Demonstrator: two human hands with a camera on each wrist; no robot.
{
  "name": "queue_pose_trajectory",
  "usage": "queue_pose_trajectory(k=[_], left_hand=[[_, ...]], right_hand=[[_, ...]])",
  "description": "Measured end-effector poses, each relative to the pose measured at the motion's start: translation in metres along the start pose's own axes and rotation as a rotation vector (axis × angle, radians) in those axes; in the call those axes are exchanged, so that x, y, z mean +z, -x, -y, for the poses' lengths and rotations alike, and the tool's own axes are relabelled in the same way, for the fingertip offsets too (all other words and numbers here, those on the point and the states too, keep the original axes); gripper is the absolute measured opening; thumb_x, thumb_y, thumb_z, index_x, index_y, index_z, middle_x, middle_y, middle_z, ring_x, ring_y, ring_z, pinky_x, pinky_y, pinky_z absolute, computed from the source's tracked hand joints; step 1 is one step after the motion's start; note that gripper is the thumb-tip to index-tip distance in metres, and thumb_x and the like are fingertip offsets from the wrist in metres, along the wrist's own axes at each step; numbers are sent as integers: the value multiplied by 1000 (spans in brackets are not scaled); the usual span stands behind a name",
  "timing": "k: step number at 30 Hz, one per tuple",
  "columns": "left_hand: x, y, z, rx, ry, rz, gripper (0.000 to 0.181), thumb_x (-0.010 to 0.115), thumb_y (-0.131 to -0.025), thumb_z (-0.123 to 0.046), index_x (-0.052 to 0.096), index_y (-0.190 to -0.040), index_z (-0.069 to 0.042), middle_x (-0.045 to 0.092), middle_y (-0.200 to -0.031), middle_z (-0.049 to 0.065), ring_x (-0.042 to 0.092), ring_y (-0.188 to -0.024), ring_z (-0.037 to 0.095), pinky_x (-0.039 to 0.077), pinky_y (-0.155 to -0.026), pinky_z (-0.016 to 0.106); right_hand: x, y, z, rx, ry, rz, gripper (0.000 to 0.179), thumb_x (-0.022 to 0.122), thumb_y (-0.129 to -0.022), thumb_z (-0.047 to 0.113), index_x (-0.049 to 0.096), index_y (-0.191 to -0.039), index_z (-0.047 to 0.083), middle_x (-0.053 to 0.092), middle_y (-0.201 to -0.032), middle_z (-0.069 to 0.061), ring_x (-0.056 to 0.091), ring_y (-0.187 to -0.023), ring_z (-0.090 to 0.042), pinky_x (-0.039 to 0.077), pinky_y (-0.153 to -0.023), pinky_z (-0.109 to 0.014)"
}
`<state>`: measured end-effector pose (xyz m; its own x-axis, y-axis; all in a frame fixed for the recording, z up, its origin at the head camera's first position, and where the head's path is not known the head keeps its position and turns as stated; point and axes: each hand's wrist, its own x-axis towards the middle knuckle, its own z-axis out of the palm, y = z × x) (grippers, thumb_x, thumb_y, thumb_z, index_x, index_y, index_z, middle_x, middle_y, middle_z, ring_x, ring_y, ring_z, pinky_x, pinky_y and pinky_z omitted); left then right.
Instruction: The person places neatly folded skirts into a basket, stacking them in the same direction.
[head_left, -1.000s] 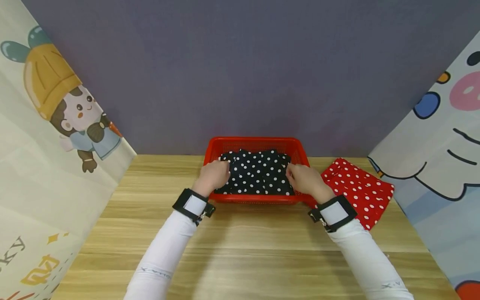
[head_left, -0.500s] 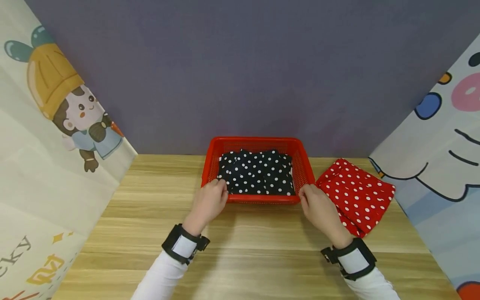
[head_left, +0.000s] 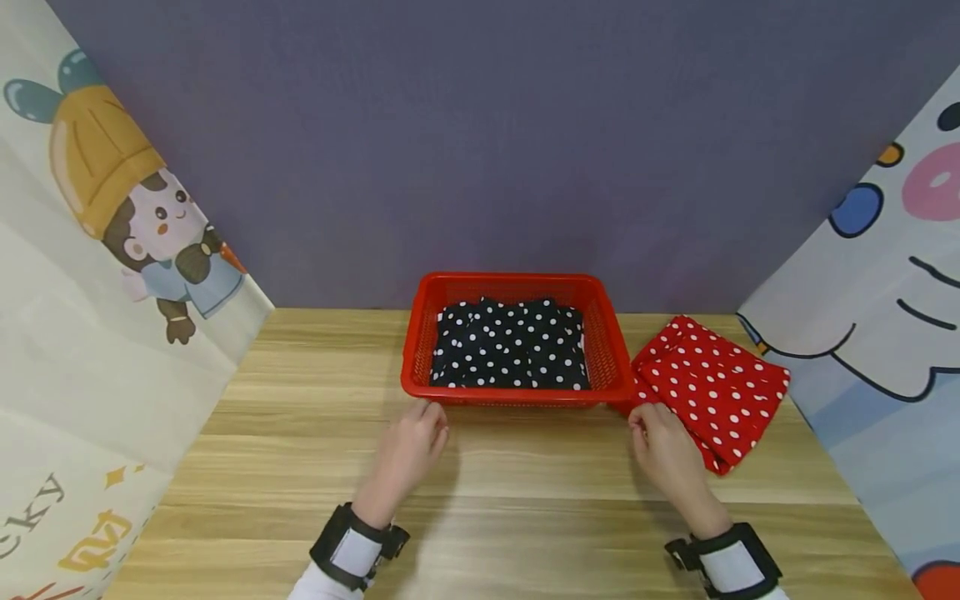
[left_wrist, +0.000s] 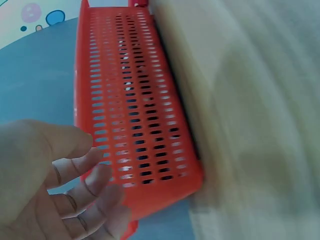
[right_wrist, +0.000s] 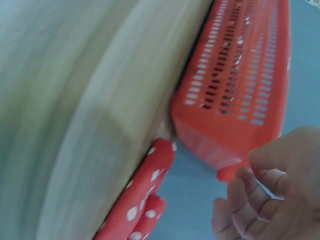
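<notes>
A red plastic basket (head_left: 517, 398) with slotted walls stands at the back of the table. Inside it lies a folded black cloth with white dots (head_left: 510, 346). My left hand (head_left: 408, 442) hovers just in front of the basket's left front corner, fingers loosely curled and holding nothing. In the left wrist view its fingertips (left_wrist: 107, 192) overlap the basket's slotted side. My right hand (head_left: 666, 450) is in front of the right corner, beside a folded red cloth with white dots (head_left: 720, 392). Its fingers are also loosely bent around nothing, as the right wrist view shows.
The wooden table (head_left: 517, 508) meets a grey-blue partition (head_left: 510, 150) right behind the basket. Printed cartoon panels flank it, one on the left (head_left: 97, 400) and one on the right (head_left: 862, 333). The red cloth lies right against the basket's right side.
Both hands have drawn back from inside the basket, past its front rim, toward the person, and moved slightly apart. The black dotted cloth stays in the basket; the basket and red cloth have not moved.
</notes>
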<state>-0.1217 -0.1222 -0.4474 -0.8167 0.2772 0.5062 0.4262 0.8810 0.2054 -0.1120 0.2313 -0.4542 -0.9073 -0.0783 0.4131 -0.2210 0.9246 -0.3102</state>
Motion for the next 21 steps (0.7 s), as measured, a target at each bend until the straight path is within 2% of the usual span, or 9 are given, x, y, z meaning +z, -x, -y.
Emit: queue_pose_trajectory(k=[6,10,16,21], left_hand=[[8,13,1,11,20,52,23,73,-72,-14,63,-92,-10,58,-89,4,57,-78,20,49,-62,32],[11,18,-1,0,36,100,31,72,-73,-14,63,-103,-8,60,-100,7,57,-90,25,51,-74,38],[14,21,-9,8,47,145,41,73,-73,-14,61,-110,-5,59,-110,11,58,-98,28,49,-85,40],[19,23,-18,18,35,175,41,73,-73,-16,60,-111,-5,58,-115,12,57,-101,30,47,-89,42]], right_hand=[[5,1,-25,-8,16,-72,33,73,-73,3,58,-101,-3,56,-91,-22,52,-76,-34,48,-63,-47],[7,-3,-43,23,37,-89,39,73,-73,4,58,-107,-5,56,-99,-26,52,-85,-42,46,-67,-53],[8,-4,-66,103,73,4,44,70,-76,7,54,-115,-6,51,-110,-31,48,-93,-48,44,-72,-61],[6,-5,-79,186,102,104,46,65,-81,11,50,-121,-7,46,-117,-33,45,-98,-51,42,-73,-65]])
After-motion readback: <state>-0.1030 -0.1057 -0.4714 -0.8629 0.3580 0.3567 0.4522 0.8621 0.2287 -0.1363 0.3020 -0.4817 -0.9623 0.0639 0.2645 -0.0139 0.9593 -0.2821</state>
